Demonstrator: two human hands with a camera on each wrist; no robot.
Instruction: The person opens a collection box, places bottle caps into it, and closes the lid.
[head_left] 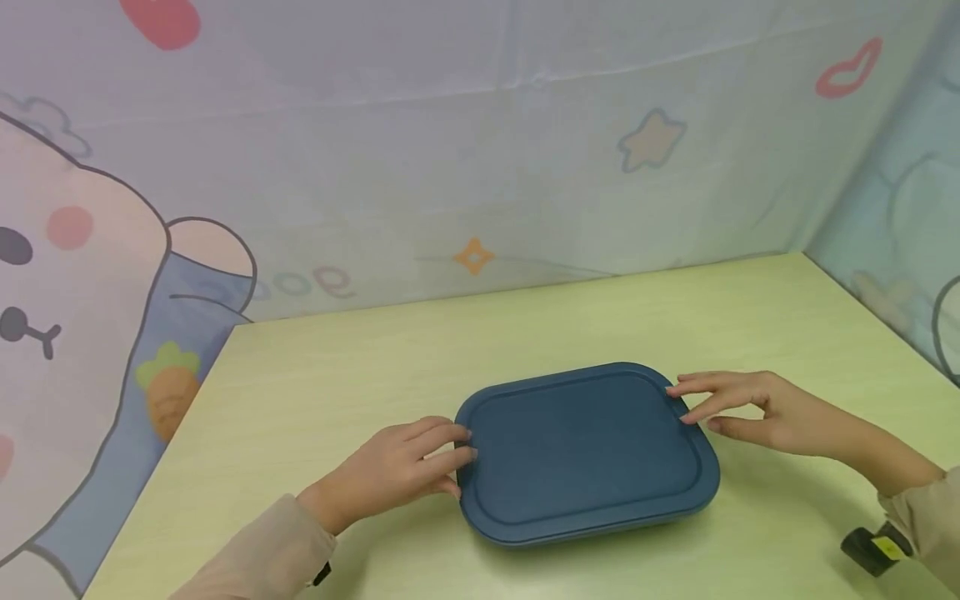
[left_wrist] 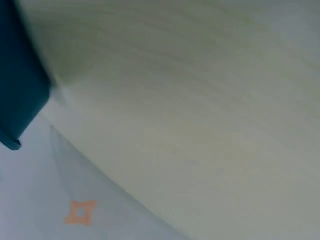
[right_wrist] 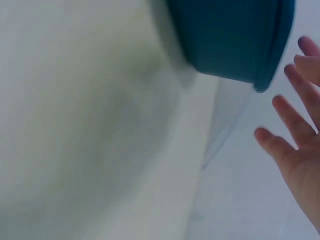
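A dark blue rectangular lidded box (head_left: pixel 588 446) with rounded corners lies flat on the table, its lid facing up. At its left end is my left hand (head_left: pixel 393 467), fingertips over the lid's rim and thumb low beside the edge. My right hand (head_left: pixel 772 412) hovers by the far right corner with fingers spread, the fingertips at the rim. In the right wrist view, that hand (right_wrist: pixel 300 135) shows apart from the box's side wall (right_wrist: pixel 230 40). The left wrist view catches only a box corner (left_wrist: pixel 20 75); the left hand is out of that frame.
The box stands on a pale yellow-green table (head_left: pixel 360 358). Behind it hangs a printed cloth (head_left: pixel 420 167) with stars and hearts, and a cartoon animal (head_left: pixel 82 333) fills the left side. A black wrist device (head_left: pixel 873 550) sits near the right sleeve.
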